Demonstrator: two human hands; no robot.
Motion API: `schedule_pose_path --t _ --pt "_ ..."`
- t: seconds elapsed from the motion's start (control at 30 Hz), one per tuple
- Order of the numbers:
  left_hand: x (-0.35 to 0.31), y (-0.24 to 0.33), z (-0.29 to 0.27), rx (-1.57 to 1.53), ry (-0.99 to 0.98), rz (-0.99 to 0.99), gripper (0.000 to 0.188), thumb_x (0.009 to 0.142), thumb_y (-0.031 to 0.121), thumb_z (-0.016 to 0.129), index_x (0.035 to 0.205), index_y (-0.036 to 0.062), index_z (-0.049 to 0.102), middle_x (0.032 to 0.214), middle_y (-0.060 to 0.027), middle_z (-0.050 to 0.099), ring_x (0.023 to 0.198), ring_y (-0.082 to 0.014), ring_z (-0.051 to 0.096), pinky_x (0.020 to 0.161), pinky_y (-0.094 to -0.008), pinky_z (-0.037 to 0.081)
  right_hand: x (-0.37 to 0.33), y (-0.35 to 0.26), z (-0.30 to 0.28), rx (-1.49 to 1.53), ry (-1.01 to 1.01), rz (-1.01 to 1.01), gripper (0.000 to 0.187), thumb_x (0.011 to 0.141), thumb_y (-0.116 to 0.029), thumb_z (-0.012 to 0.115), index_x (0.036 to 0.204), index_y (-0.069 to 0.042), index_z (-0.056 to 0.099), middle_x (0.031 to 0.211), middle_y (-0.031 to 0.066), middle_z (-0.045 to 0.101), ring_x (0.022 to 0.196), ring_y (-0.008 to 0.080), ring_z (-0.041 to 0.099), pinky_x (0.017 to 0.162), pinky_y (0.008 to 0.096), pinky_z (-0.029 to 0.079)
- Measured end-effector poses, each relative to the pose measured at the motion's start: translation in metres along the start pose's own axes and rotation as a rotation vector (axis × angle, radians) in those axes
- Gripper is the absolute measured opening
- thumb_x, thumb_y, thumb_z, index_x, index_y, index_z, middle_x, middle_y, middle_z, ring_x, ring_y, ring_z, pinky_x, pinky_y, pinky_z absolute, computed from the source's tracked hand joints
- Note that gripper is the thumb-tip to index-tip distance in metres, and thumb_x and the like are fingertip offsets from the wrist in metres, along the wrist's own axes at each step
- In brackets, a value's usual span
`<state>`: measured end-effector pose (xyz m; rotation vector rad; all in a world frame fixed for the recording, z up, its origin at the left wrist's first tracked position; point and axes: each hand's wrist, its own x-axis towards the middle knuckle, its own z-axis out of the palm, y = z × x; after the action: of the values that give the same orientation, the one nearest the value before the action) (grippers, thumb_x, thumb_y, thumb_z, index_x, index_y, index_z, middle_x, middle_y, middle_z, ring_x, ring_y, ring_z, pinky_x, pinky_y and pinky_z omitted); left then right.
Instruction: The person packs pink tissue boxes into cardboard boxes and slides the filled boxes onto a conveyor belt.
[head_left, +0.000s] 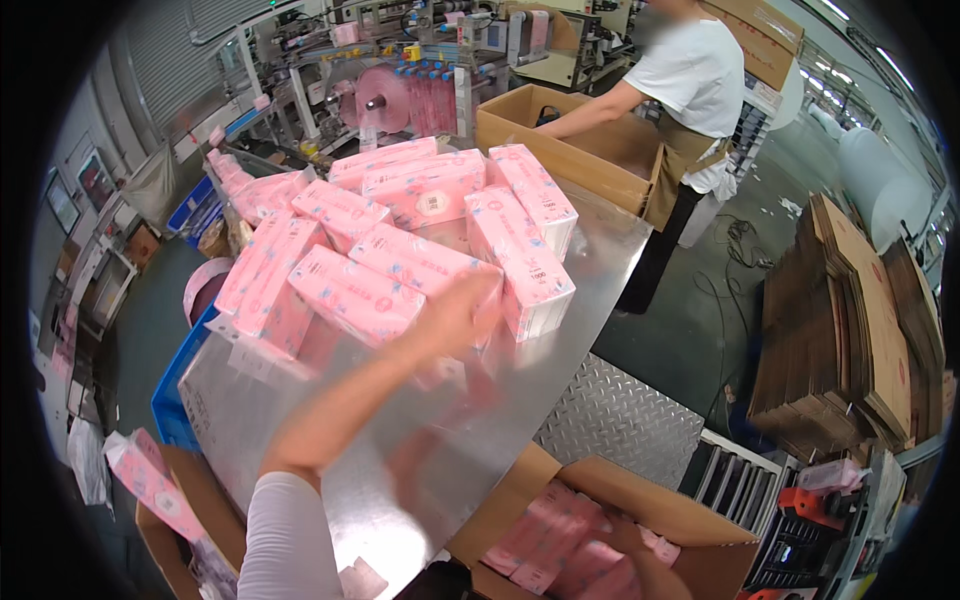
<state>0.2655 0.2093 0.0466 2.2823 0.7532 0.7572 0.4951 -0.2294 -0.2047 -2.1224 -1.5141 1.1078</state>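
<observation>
Packs [357, 292]: pink, scattered blue floral print. Worktop [355, 475]: silver-grey. Carton [665, 503]: plain brown. Crate [172, 405]: solid blue. Tread plate [620, 410]: grey, raised diamond pattern.

Nine-plus pink packs [355, 290], three open boxes [590, 172]

left hand [468, 312] at pink packs [355, 292], metal table [235, 405], right hand [622, 540] in open carton [660, 495]

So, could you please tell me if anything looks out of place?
Dark cables lie tangled on the right-hand floor, untidy and perhaps a trip hazard; the pink packs on the metal table sit at mixed angles.
</observation>
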Motion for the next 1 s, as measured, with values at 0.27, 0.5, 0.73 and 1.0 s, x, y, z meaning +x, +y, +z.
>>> schedule_pose_path --t 0.27,0.5,0.73,1.0 --pt "0.034 -0.065 -0.025 0.464 -0.422 -0.045 0.051 0.086 0.051 0.045 0.068 0.0115 0.071 0.068 -0.0102 0.066 0.072 -0.0317 0.061 0.084 -0.0406 0.044 0.020 -0.056 0.012 -0.157 -0.374 0.279 0.073 0.088 -0.047 0.052 0.140 -0.002 0.029 0.137 0.0177 0.043 0.125 0.0277 0.042 0.107 0.0376 0.029" --pt "-0.039 -0.083 -0.112 -0.222 -0.096 0.269 0.015 0.077 0.022 0.063 0.081 0.0077 0.066 0.082 -0.0097 0.064 0.077 -0.0257 0.059 0.086 -0.0363 0.042 0.128 -0.339 -0.192 -0.005 -0.120 -0.355 0.054 0.081 -0.031 0.068 0.127 -0.006 0.053 0.132 0.0164 0.050 0.126 0.0280 0.043 0.102 0.0382 0.037" --pt "-0.053 -0.237 -0.262 0.681 0.123 -0.968 0.110 0.068 0.070 0.060 0.144 0.0021 0.020 0.147 -0.0263 0.018 0.134 -0.0432 0.023 0.109 -0.0489 0.021 0.294 -0.376 -0.179 -0.562 0.555 0.084 0.091 0.071 -0.046 0.068 0.143 -0.010 0.024 0.132 0.0250 0.042 0.115 0.0438 0.047 0.093 0.0465 0.043" --pt "-0.102 -0.182 -0.242 0.743 0.024 -0.638 0.110 0.067 0.068 0.063 0.137 -0.0073 0.024 0.131 -0.0283 0.040 0.112 -0.0404 0.050 0.088 -0.0459 0.044 0.092 -0.363 -0.084 -0.334 0.368 -0.011 0.102 0.066 -0.029 0.074 0.143 -0.002 0.014 0.123 0.0264 0.050 0.096 0.0379 0.062 0.077 0.0419 0.053"
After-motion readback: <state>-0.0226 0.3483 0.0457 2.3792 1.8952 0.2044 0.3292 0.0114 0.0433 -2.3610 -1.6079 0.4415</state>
